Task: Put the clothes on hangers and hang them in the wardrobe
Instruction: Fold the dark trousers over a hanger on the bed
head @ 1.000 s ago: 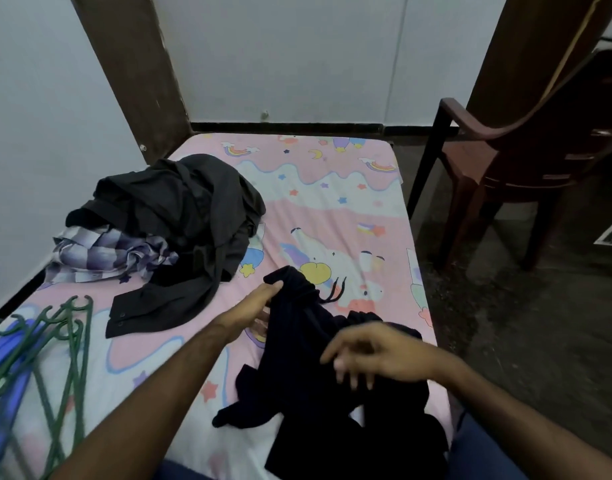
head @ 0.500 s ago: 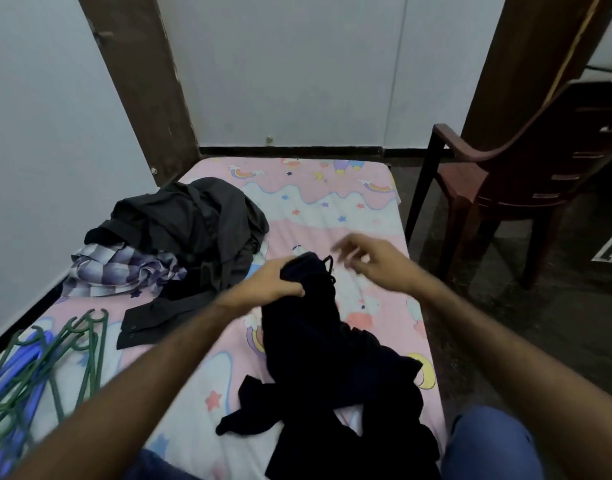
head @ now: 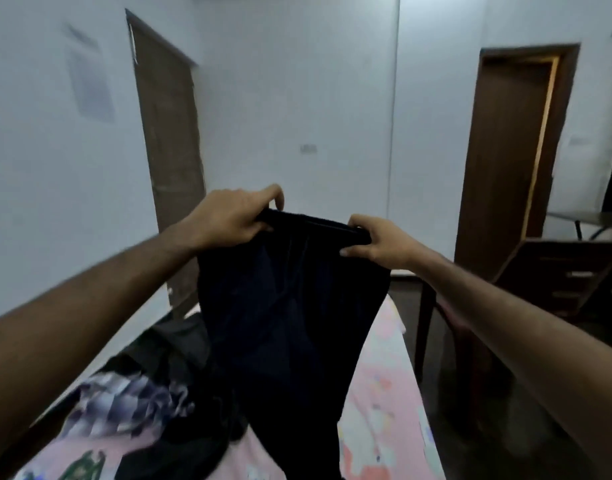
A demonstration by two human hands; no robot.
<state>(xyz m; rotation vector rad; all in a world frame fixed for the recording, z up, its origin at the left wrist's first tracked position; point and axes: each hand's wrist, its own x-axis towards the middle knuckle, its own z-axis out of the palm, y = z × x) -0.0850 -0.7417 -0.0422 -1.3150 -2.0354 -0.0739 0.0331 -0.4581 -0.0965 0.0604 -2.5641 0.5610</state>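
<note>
A dark navy garment [head: 290,323], likely trousers, hangs in the air above the bed. My left hand [head: 228,216] grips the left end of its waistband. My right hand [head: 377,242] grips the right end, so the band is stretched level between them. The cloth drops down to the bottom of the view. On the bed to the left lie a dark grey garment [head: 169,344] and a checked purple-and-white one [head: 124,407]. A bit of green hanger [head: 82,462] shows at the lower left.
The bed's pink cartoon sheet [head: 380,393] runs below the garment. A brown chair [head: 436,306] stands right of the bed, partly hidden by my right arm. A brown door [head: 166,140] is at the back left, a doorway [head: 505,150] and a desk [head: 567,268] at the right.
Both hands have lifted the navy garment off the bed by its waistband. My right hand has taken hold of it. The view has tilted up toward the walls and doors.
</note>
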